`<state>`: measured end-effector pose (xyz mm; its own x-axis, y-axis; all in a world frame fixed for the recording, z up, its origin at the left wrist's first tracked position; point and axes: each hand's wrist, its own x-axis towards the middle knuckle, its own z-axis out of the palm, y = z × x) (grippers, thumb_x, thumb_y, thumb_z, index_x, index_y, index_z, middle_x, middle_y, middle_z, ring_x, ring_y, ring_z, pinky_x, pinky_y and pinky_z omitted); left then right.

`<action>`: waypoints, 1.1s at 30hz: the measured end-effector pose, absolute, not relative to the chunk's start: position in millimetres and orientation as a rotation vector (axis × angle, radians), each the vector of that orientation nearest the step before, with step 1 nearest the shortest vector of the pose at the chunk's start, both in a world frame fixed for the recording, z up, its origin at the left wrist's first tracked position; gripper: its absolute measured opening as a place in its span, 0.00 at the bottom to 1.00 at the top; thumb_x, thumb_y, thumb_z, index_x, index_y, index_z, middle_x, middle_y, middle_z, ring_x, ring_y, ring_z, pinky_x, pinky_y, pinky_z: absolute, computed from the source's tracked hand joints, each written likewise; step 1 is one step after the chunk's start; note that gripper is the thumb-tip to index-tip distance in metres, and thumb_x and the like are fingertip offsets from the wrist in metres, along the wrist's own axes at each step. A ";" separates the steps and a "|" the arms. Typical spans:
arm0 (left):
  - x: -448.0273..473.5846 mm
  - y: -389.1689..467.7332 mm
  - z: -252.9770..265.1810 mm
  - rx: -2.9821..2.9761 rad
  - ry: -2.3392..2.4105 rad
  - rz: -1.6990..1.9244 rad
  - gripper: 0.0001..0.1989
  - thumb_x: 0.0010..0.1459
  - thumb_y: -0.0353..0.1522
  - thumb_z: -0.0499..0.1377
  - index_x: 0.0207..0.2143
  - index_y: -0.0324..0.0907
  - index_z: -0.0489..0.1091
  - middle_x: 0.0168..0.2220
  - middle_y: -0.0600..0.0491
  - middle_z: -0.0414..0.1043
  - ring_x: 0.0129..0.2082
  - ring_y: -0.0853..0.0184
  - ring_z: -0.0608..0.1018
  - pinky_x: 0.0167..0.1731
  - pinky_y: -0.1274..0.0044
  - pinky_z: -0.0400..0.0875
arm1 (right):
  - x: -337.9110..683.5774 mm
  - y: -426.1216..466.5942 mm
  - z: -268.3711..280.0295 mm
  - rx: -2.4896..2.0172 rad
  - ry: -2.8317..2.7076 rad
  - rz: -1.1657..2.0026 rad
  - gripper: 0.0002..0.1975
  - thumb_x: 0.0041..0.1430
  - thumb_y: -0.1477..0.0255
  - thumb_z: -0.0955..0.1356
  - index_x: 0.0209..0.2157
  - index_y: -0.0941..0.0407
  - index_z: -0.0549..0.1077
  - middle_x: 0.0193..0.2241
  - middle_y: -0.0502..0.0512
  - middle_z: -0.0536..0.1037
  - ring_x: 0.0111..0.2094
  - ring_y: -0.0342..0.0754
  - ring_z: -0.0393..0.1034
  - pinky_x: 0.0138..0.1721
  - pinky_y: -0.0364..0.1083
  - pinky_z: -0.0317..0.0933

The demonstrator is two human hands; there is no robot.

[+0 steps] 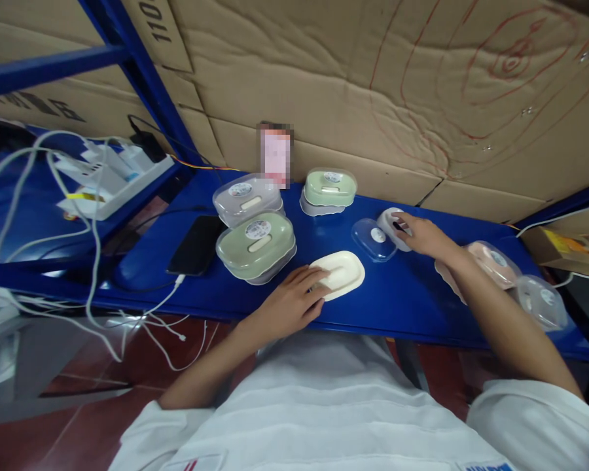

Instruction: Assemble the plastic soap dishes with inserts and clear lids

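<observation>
My left hand point(302, 297) lies at the left end of a cream oval tray point(347, 268), fingers over its top and thumb along the near edge. The tray rests on the blue table. Farther right, my right hand point(419, 234) has its fingers closed over a small white roll-like object point(389, 221) with a dark spot; the fingers partly hide it. Just left of that hand, touching or close to the roll, is a clear lid point(373, 241) with a round white label.
Green lidded boxes point(258, 245) and a clear-lidded box point(248, 199) stand left; another green box point(330, 190) is at the back. A pink box point(493, 261) and clear lid point(542, 301) lie right. A black phone point(195, 245) and white cables point(95, 261) are left.
</observation>
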<state>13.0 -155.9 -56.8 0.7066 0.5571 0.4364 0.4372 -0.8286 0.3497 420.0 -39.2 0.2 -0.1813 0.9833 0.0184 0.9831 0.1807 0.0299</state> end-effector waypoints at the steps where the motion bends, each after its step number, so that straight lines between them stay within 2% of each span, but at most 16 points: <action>1: 12.7 -155.9 -57.6 2.694 0.774 0.798 0.11 0.73 0.29 0.57 0.54 0.44 0.75 0.64 0.45 0.74 0.67 0.56 0.74 0.71 0.57 0.69 | 412.1 -48.5 0.4 2.021 2.369 0.088 0.27 0.70 0.64 0.67 0.67 0.54 0.72 0.55 0.64 0.83 0.52 0.59 0.81 0.48 0.53 0.73; 3: 12.0 -155.8 -59.7 2.691 0.749 0.805 0.08 0.73 0.33 0.61 0.51 0.44 0.76 0.62 0.45 0.75 0.66 0.56 0.76 0.70 0.57 0.69 | 397.8 -66.9 2.1 2.050 2.278 0.170 0.24 0.70 0.63 0.66 0.64 0.52 0.76 0.55 0.64 0.84 0.52 0.62 0.81 0.48 0.55 0.73; 6: 10.7 -155.2 -61.3 2.683 0.770 0.820 0.06 0.73 0.36 0.62 0.46 0.43 0.75 0.60 0.46 0.77 0.63 0.56 0.77 0.68 0.57 0.71 | 381.2 -90.0 2.5 2.113 2.292 0.322 0.20 0.73 0.65 0.62 0.54 0.53 0.83 0.48 0.64 0.86 0.48 0.62 0.82 0.49 0.56 0.71; 8: 10.0 -154.7 -60.7 2.677 0.801 0.827 0.05 0.74 0.35 0.61 0.45 0.43 0.75 0.59 0.46 0.77 0.63 0.56 0.78 0.67 0.58 0.72 | 372.8 -100.6 -0.5 2.138 2.385 0.419 0.23 0.76 0.66 0.58 0.55 0.55 0.82 0.49 0.65 0.86 0.49 0.61 0.81 0.51 0.57 0.69; 11: 9.1 -154.2 -59.2 2.656 0.819 0.812 0.05 0.74 0.35 0.60 0.46 0.43 0.74 0.59 0.46 0.76 0.62 0.56 0.77 0.64 0.58 0.74 | 363.0 -110.5 -6.4 2.110 2.475 0.419 0.25 0.77 0.62 0.58 0.62 0.57 0.77 0.51 0.67 0.85 0.51 0.63 0.79 0.52 0.59 0.68; 14: 8.8 -154.6 -58.9 2.626 0.826 0.798 0.05 0.75 0.34 0.60 0.48 0.44 0.75 0.62 0.45 0.74 0.64 0.55 0.76 0.65 0.58 0.75 | 357.3 -119.0 -8.9 2.164 2.485 0.396 0.24 0.77 0.63 0.59 0.59 0.58 0.79 0.50 0.68 0.85 0.49 0.65 0.79 0.50 0.60 0.69; 16: 9.2 -155.7 -59.1 2.614 0.867 0.814 0.10 0.74 0.34 0.61 0.55 0.45 0.73 0.67 0.42 0.69 0.68 0.53 0.73 0.66 0.57 0.74 | 354.6 -126.9 -9.7 2.200 2.589 0.398 0.23 0.77 0.64 0.59 0.59 0.56 0.80 0.53 0.66 0.84 0.52 0.64 0.78 0.52 0.61 0.68; 18: 9.8 -157.2 -58.6 2.616 0.944 0.859 0.20 0.73 0.34 0.63 0.64 0.47 0.68 0.73 0.39 0.60 0.73 0.49 0.67 0.68 0.55 0.72 | 349.6 -136.7 -12.0 2.098 2.788 0.349 0.22 0.77 0.63 0.61 0.62 0.53 0.77 0.57 0.62 0.82 0.56 0.63 0.76 0.57 0.63 0.66; 20: 10.4 -158.7 -57.0 2.633 0.997 0.921 0.30 0.71 0.34 0.65 0.71 0.51 0.62 0.77 0.39 0.52 0.76 0.45 0.62 0.69 0.52 0.70 | 340.1 -146.7 -16.2 1.816 3.001 0.231 0.20 0.76 0.64 0.64 0.64 0.49 0.76 0.58 0.58 0.82 0.57 0.61 0.76 0.59 0.63 0.66; 22: 10.8 -159.5 -54.9 2.659 1.006 0.973 0.35 0.70 0.34 0.66 0.74 0.53 0.58 0.78 0.39 0.49 0.77 0.43 0.60 0.70 0.50 0.67 | 327.4 -154.6 -20.4 1.448 3.165 0.120 0.20 0.75 0.68 0.65 0.65 0.46 0.75 0.56 0.56 0.83 0.56 0.58 0.77 0.59 0.62 0.66; 25: 11.1 -158.9 -53.3 2.718 0.965 0.939 0.31 0.71 0.33 0.64 0.73 0.51 0.60 0.75 0.40 0.59 0.76 0.47 0.63 0.72 0.50 0.65 | 310.4 -160.5 -23.2 1.051 3.315 0.099 0.22 0.75 0.75 0.64 0.65 0.48 0.75 0.52 0.55 0.85 0.53 0.53 0.78 0.57 0.58 0.67; 28: 11.1 -156.8 -54.9 2.765 0.888 0.842 0.23 0.74 0.32 0.60 0.68 0.47 0.67 0.67 0.44 0.72 0.72 0.53 0.70 0.73 0.53 0.65 | 302.8 -161.0 -23.1 0.987 3.343 0.154 0.20 0.75 0.73 0.66 0.65 0.53 0.74 0.50 0.59 0.85 0.50 0.54 0.77 0.54 0.56 0.68; 31: 10.8 -155.1 -57.9 2.742 0.865 0.788 0.21 0.74 0.32 0.59 0.67 0.47 0.69 0.65 0.46 0.75 0.71 0.55 0.72 0.73 0.54 0.66 | 301.7 -159.9 -25.5 1.016 3.290 0.136 0.21 0.75 0.67 0.67 0.66 0.54 0.73 0.51 0.61 0.84 0.51 0.56 0.76 0.52 0.57 0.69; 33: 10.6 -154.4 -59.4 2.719 0.859 0.785 0.19 0.74 0.31 0.58 0.65 0.47 0.71 0.65 0.46 0.76 0.71 0.55 0.72 0.73 0.54 0.66 | 302.5 -158.6 -28.6 1.019 3.274 0.102 0.20 0.76 0.67 0.67 0.65 0.53 0.74 0.50 0.61 0.84 0.50 0.56 0.76 0.52 0.56 0.69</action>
<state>10.6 -154.4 -59.4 0.6930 0.5781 0.4308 0.4809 -0.8158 0.3212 302.5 -158.6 -28.6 -0.7858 0.5469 0.2890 0.5638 0.8254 -0.0290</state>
